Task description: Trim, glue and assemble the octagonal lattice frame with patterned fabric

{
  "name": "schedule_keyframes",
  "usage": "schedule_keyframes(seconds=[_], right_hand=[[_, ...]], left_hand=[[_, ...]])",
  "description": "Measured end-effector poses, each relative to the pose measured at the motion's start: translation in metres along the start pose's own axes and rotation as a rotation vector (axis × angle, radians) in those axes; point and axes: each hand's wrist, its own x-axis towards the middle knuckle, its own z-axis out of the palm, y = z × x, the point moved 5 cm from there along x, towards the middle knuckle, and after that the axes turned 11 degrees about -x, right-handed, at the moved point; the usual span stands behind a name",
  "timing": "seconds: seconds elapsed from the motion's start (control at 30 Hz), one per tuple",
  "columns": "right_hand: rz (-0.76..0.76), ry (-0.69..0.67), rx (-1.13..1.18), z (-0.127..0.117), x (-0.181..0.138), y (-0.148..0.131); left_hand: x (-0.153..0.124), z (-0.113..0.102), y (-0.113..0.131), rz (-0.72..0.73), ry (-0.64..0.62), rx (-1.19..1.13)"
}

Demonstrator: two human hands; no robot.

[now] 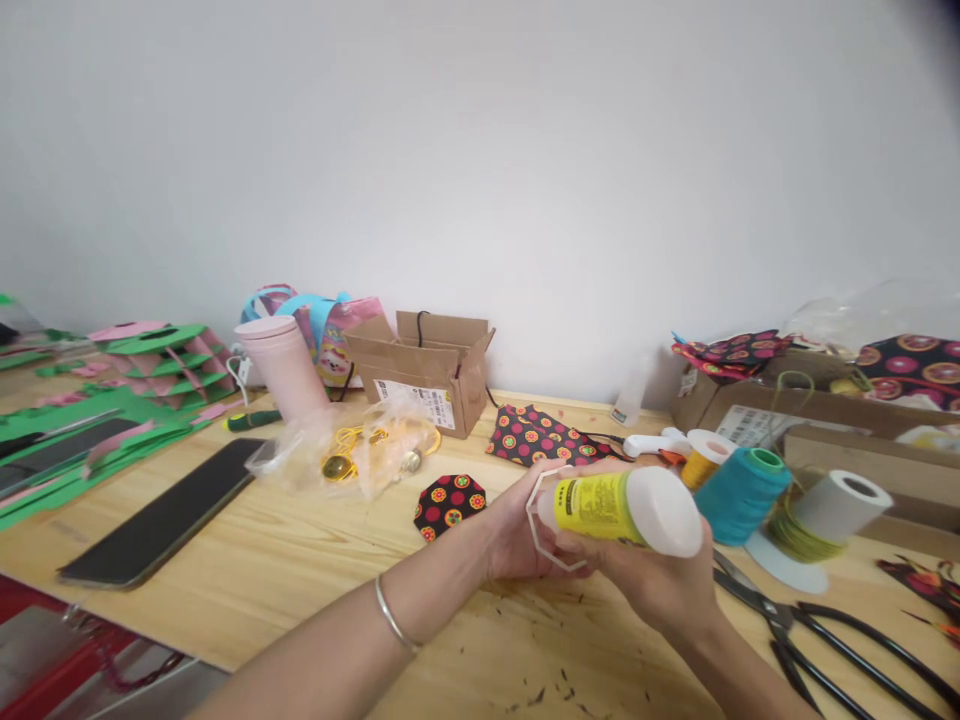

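My right hand (660, 585) is wrapped round a white glue bottle with a yellow label (622, 507), held on its side with the tip pointing left. My left hand (521, 530) pinches a thin white hexagonal frame (534, 510) right at the bottle's tip. A silver bangle (394, 620) sits on my left wrist. Just left of the hands, a hexagon of black fabric with red and yellow dots (450, 503) lies flat on the wooden table (285, 580).
Black scissors (817, 620) lie right of my hands, beside teal (739, 493), orange and white thread spools. Behind are dotted fabric (544, 435), an open cardboard box (424, 370), a pink cup (281, 365), a plastic bag of gold trinkets (352, 455), a dark flat slab (161, 520) and green paper (82, 420).
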Motion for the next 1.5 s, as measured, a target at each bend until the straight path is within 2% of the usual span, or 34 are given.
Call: schedule_keyframes(seconds=[0.17, 0.33, 0.47, 0.67, 0.83, 1.0, 1.1, 1.3, 1.5], right_hand=[[-0.069, -0.061, -0.053, 0.001, 0.001, -0.005], [-0.042, -0.067, -0.077, 0.0, 0.0, -0.001], [-0.079, -0.119, -0.048, 0.001, 0.0, -0.004], [-0.042, -0.047, -0.077, 0.0, 0.0, 0.002], [-0.122, -0.147, -0.039, 0.004, 0.001, -0.008], [-0.093, -0.099, -0.094, -0.001, 0.001, -0.006], [-0.108, -0.115, -0.134, -0.001, 0.0, -0.002], [-0.103, -0.156, -0.076, 0.0, 0.001, -0.004], [-0.167, -0.203, -0.045, 0.001, 0.003, -0.011]], left_hand=[[0.001, 0.002, 0.001, 0.037, -0.016, -0.009], [0.001, 0.0, 0.001, 0.05, -0.017, -0.014], [0.0, 0.001, 0.002, 0.03, -0.005, -0.012], [-0.002, 0.001, 0.0, -0.006, 0.001, -0.005], [-0.002, 0.0, 0.0, -0.016, 0.001, 0.0], [-0.001, 0.0, 0.002, 0.025, -0.031, -0.001], [-0.001, 0.0, 0.002, 0.001, -0.05, 0.009], [-0.001, -0.002, 0.002, -0.005, -0.066, 0.014], [0.002, -0.008, 0.0, -0.03, -0.077, 0.013]])
